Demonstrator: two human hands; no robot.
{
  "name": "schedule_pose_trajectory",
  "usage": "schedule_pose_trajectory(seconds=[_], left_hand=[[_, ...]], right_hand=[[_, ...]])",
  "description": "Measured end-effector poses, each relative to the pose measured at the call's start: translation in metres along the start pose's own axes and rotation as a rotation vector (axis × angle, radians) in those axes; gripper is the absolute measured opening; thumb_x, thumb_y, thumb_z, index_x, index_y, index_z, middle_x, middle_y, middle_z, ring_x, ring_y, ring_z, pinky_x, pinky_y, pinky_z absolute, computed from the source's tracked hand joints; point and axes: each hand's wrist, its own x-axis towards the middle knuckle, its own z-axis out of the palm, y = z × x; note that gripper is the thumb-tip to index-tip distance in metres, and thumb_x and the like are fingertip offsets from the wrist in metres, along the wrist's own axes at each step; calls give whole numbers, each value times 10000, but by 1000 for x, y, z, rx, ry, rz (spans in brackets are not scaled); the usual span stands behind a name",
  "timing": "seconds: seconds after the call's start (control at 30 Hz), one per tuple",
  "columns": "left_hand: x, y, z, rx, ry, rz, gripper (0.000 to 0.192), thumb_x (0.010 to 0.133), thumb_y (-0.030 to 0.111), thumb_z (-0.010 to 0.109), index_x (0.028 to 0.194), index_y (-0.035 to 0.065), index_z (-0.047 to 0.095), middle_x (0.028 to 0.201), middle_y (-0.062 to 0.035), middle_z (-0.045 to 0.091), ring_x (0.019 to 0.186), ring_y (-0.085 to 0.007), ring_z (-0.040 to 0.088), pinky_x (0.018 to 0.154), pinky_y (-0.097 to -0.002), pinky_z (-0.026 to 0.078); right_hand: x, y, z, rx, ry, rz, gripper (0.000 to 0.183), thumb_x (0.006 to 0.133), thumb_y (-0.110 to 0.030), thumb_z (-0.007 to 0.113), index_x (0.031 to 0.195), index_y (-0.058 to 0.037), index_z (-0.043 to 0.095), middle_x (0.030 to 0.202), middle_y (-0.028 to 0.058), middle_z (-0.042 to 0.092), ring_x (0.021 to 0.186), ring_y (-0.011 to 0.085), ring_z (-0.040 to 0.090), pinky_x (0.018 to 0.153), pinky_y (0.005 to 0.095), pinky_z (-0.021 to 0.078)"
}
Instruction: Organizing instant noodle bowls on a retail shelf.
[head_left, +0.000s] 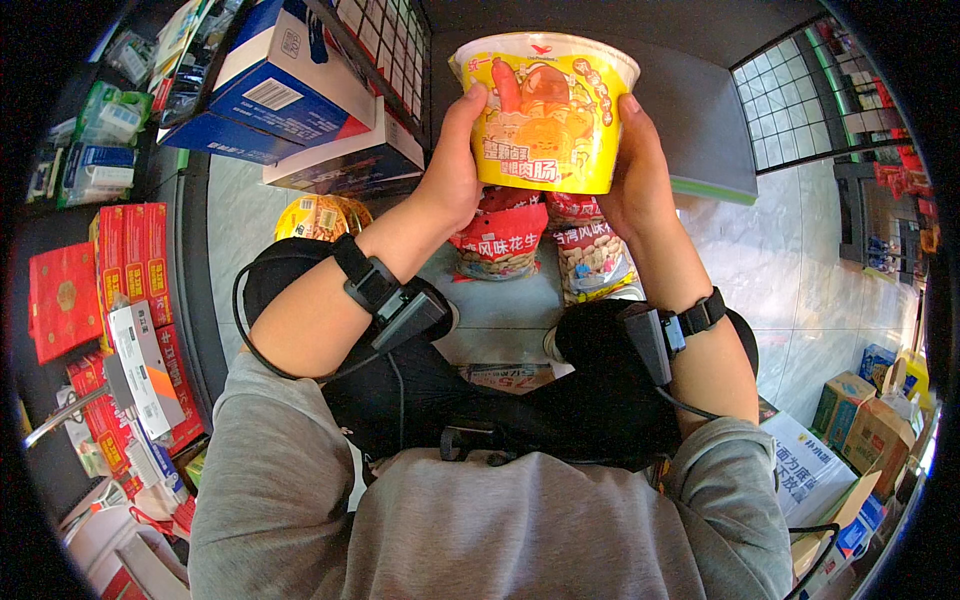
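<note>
A yellow instant-noodle bowl (551, 112) with a white rim is held up in front of me between both hands. My left hand (459, 154) presses its left side, thumb on the printed wall. On the opposite side my right hand (637, 161) grips it the same way. Most of the fingers are hidden behind the bowl. Below it, red bags of peanuts (501, 241) stand on the floor, and another peanut bag (594, 259) is by my right forearm. Beyond my left knee sits a second yellow noodle tub (322, 217), partly covered by the knee.
Blue-and-white cartons (300, 94) stand at the upper left beside a black wire grid (390, 45). Left shelves carry red boxes (142, 262). A grey shelf board (697, 127) extends behind the bowl. Cardboard boxes (874, 435) and a white carton (806, 465) are at the lower right.
</note>
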Motion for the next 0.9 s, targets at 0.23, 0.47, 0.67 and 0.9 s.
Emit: schedule_pose_trajectory(seconds=[0.23,0.47,0.67,0.9], left_hand=[[0,-1,2,39,-29,6,583,867,503,341,1231,55,427,1198,-109,520,1077,-229,523,931,-358,397],[1,-3,-4,50,-44,-59,611,862,524,338,1245,55,416,1213,-107,511,1093,-222,511,935,-357,393],[-3,-1,8,31,-53,-40,538,911,482,323,1211,48,432,1160,-102,544,1037,-175,551,891,-311,430],[10,-12,-10,134,20,1,511,922,465,324,1187,34,397,1123,-110,538,987,-180,572,827,-294,469]], right_hand=[[-4,0,1,11,-31,9,510,902,-420,378,1236,-35,391,1203,137,508,1080,239,525,926,373,415],[-5,0,4,21,-25,6,519,894,-445,381,1222,-44,416,1176,127,531,1054,223,543,908,354,426],[-4,3,6,10,-1,-45,528,886,-460,395,1205,-40,430,1156,121,542,1030,206,553,892,338,434],[6,10,-7,-84,-9,-73,494,883,-412,437,1187,-23,440,1129,118,555,1002,202,565,875,320,443]])
